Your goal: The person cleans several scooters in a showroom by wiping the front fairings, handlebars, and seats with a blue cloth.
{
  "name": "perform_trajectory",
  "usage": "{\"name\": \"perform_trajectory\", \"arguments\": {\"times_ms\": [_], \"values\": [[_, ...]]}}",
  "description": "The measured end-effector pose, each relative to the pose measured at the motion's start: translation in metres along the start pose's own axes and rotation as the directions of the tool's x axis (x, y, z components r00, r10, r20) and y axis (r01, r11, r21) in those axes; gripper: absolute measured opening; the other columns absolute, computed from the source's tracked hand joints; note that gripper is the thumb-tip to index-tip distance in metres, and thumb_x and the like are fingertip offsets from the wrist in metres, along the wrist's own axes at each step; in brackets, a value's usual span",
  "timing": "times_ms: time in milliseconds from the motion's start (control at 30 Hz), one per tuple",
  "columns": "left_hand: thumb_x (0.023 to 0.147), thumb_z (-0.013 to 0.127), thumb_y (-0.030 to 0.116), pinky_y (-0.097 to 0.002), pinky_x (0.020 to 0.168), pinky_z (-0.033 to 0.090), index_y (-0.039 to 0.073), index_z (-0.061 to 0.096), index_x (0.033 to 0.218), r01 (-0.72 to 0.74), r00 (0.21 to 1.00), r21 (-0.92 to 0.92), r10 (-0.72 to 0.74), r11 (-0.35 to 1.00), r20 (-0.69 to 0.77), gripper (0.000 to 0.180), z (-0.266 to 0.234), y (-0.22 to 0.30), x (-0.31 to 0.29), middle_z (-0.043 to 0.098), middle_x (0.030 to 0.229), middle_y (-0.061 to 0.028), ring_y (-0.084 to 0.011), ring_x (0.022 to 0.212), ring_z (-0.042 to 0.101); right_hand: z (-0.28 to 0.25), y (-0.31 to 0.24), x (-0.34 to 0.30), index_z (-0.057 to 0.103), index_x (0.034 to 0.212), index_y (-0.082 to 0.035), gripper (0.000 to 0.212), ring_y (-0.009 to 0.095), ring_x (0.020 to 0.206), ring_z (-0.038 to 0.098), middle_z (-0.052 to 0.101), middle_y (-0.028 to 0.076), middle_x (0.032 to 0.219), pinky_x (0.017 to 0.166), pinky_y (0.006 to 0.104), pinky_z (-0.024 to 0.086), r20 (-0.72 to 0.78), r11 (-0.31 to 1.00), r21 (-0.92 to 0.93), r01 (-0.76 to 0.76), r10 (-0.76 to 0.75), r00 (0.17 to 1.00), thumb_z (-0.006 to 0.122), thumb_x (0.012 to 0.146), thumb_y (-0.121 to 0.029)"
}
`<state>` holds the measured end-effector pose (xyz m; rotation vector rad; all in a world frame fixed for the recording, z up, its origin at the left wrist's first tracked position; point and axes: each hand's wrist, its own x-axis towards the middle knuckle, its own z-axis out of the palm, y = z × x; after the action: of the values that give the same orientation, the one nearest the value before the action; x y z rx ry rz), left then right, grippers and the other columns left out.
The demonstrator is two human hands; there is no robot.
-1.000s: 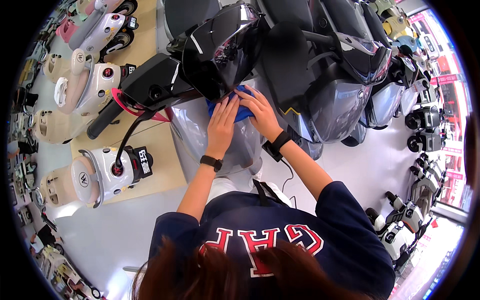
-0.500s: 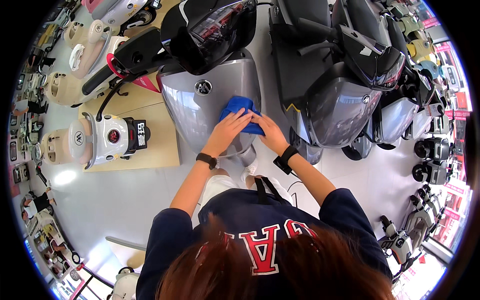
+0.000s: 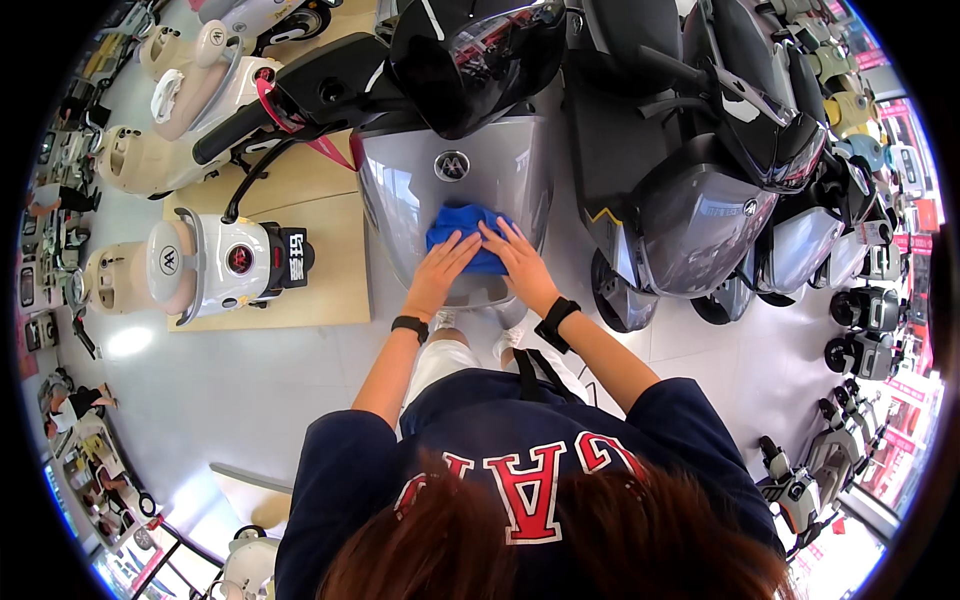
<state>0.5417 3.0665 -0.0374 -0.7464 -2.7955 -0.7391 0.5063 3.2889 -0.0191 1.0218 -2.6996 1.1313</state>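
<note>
A blue cloth [image 3: 466, 219] lies bunched on the glossy grey front panel [image 3: 400, 200] of a scooter, below its round emblem. My left hand [image 3: 442, 270] rests on the cloth's near left part, fingers stretched out over it. My right hand [image 3: 522, 268] lies on the right part, its fingers spread and partly on the cloth. Both hands press it against the panel from above, palms down. The underside of the cloth is hidden.
The scooter's black headlight housing [image 3: 478, 65] and left handlebar grip [image 3: 240, 135] jut out above the panel. Close on the right stands another grey scooter [image 3: 690, 225]. A white and beige scooter [image 3: 228, 260] stands on a wooden platform [image 3: 335, 270] to the left.
Both hands and the cloth have moved left across the panel, to below the emblem. My fingers are now stretched out more over the cloth. The view has shifted a little.
</note>
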Motion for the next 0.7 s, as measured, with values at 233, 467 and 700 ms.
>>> {"name": "perform_trajectory", "arguments": {"times_ms": [233,467,700], "values": [[0.088,0.053,-0.006,-0.0447,0.117,0.038,0.016,0.05,0.149,0.192,0.977,0.006,-0.191,0.981,-0.095,0.065,-0.013,-0.048,-0.053,0.046,0.156,0.0015,-0.0264,0.146,0.041,0.041,-0.048,0.061,0.053,0.136,-0.006,0.046,0.026,0.149,0.035,0.044,0.004,0.158,0.123,0.0423,0.031,0.158,0.949,-0.23,0.216,-0.182,0.97,0.057,0.089,-0.007],[0.078,0.048,-0.019,-0.0444,0.119,0.034,0.009,0.046,0.151,0.121,0.93,-0.317,-0.219,0.941,-0.295,0.078,-0.097,-0.107,0.031,0.044,0.157,-0.0078,-0.036,0.15,0.032,0.047,-0.083,0.172,0.055,0.13,-0.007,0.053,0.03,0.146,0.039,0.048,0.004,0.154,0.12,0.0466,0.033,-0.16,0.974,-0.216,0.063,-0.099,0.982,0.06,0.079,0.006],[0.085,0.047,-0.016,-0.0425,0.12,0.033,0.003,0.035,0.155,0.464,0.794,-0.53,-0.599,0.71,-0.107,0.074,-0.005,-0.095,-0.074,0.034,0.162,-0.0173,-0.0381,0.15,0.03,0.108,-0.087,0.134,0.053,0.14,-0.005,0.052,0.024,0.144,0.042,0.054,0.007,0.147,0.121,0.0424,0.033,0.17,0.875,-0.394,0.282,-0.232,0.958,0.057,0.088,-0.011]]}}
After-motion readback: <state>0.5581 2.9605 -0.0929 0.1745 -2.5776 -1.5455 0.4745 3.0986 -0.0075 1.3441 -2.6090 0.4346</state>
